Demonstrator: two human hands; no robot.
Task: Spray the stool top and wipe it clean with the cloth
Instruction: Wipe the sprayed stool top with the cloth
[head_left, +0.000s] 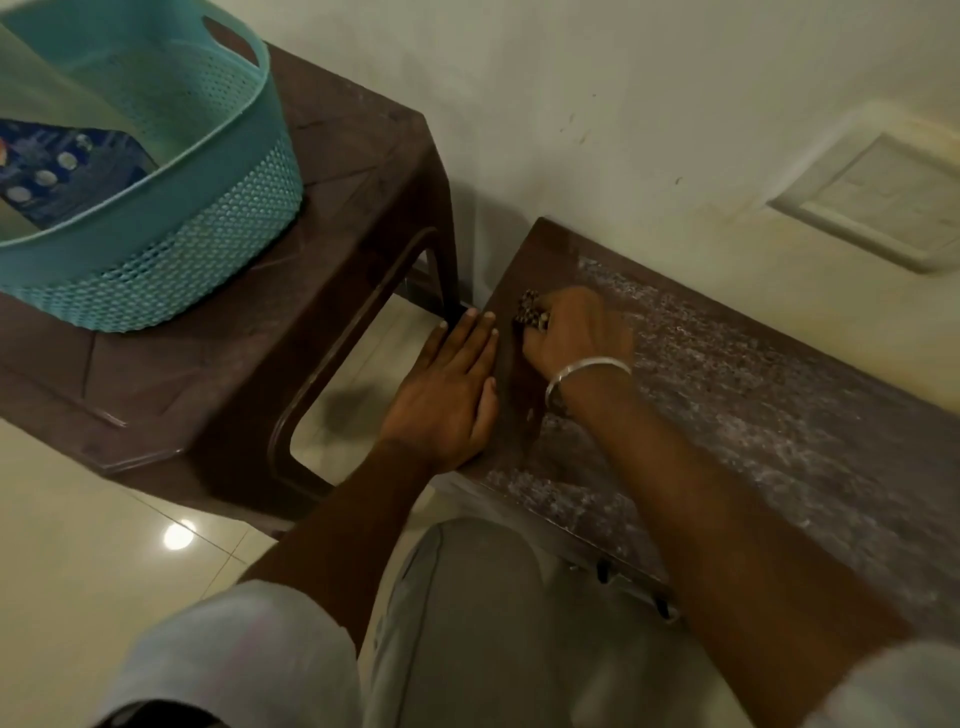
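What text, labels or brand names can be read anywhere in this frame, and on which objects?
None legible.
The blue packet in the teal basket has printed graphics, too blurred to read.
Stool top, cloth and wall plate: no text visible.

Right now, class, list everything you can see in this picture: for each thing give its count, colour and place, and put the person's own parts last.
Stool: one, brown, right, its top streaked white.
Second stool: one, brown, left, against the wall.
Basket: one, teal, on the second stool.
Packet: one, blue, inside the basket.
Cloth: one, patterned, bunched under the right hand.
Wall plate: one, off-white, upper right.
Bangle: one, silver, right wrist.
Left hand: flat on the stool's left edge.
Right hand: grip closed on the cloth.
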